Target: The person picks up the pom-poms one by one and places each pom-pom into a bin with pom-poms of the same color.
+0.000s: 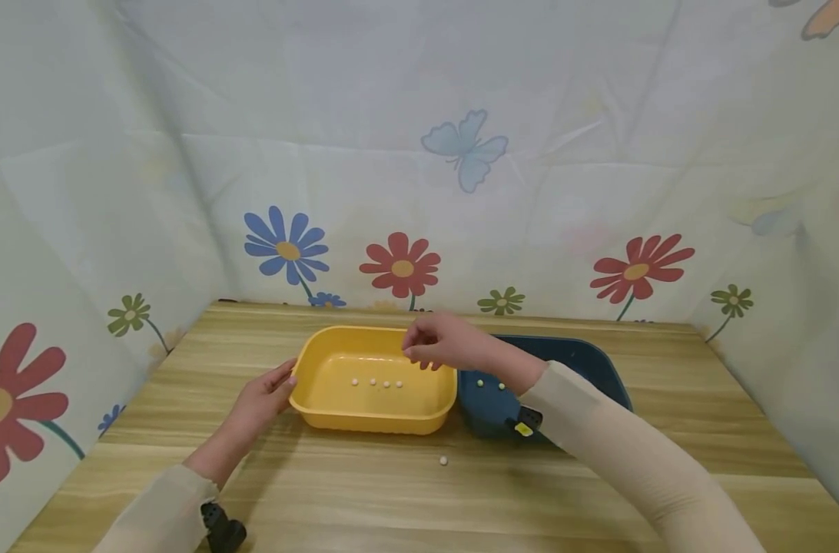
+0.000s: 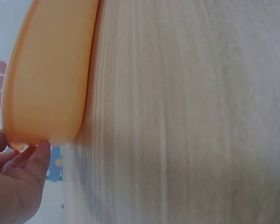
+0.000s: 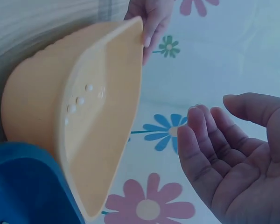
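Note:
My left hand (image 1: 267, 392) grips the left end of a yellow plastic basin (image 1: 374, 423), thumb at the rim and fingertips against the outer wall. In the left wrist view, that basin's wall (image 2: 51, 70) rises beside the fingers. Several small white balls (image 1: 373, 382) lie in a row on the basin's floor. Over its right side hovers my right hand (image 1: 447, 343), above the rim. The right wrist view has this hand (image 3: 238, 168) with loosely bent fingers, thumb apart and nothing in the palm.
A dark blue basin (image 1: 585, 353) stands against the yellow one's right side, partly hidden under the right forearm. Two small pale balls (image 1: 480, 383) show inside it. One white ball (image 1: 443, 461) lies on the wooden table (image 1: 364, 499) in front. A flower-printed cloth (image 1: 530, 223) hangs behind.

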The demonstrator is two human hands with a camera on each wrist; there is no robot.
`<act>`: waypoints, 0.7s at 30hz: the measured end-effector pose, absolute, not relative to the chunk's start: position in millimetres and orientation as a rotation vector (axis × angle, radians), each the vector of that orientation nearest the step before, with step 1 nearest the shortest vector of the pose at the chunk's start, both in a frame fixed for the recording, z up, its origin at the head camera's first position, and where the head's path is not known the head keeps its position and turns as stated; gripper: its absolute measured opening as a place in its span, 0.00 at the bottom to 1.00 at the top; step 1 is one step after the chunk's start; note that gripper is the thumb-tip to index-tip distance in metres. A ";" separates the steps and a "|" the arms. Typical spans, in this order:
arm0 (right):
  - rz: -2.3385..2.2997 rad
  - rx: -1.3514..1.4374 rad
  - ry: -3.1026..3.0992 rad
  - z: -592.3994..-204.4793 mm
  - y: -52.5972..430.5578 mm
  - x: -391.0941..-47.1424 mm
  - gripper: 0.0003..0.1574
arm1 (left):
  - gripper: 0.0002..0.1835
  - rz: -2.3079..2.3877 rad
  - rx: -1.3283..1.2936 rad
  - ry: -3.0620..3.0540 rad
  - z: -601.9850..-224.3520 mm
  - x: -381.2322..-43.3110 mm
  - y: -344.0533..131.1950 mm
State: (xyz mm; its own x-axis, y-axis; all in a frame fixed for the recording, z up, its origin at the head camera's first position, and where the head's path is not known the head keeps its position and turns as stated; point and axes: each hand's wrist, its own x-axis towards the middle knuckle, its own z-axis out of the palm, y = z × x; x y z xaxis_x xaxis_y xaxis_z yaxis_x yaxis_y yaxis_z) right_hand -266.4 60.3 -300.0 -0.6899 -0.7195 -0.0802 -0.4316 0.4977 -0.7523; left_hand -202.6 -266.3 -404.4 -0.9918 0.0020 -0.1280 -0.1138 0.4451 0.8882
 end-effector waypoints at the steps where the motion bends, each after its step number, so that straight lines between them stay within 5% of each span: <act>1: -1.038 -0.953 2.359 -299.7 63.6 -262.7 0.11 | 0.30 1.593 -0.101 2.576 -404.5 -202.2 -266.4; 21: -1.185 -0.950 2.434 -305.0 111.2 -217.1 0.13 | 0.30 1.544 -0.127 2.589 -400.4 -200.0 -264.9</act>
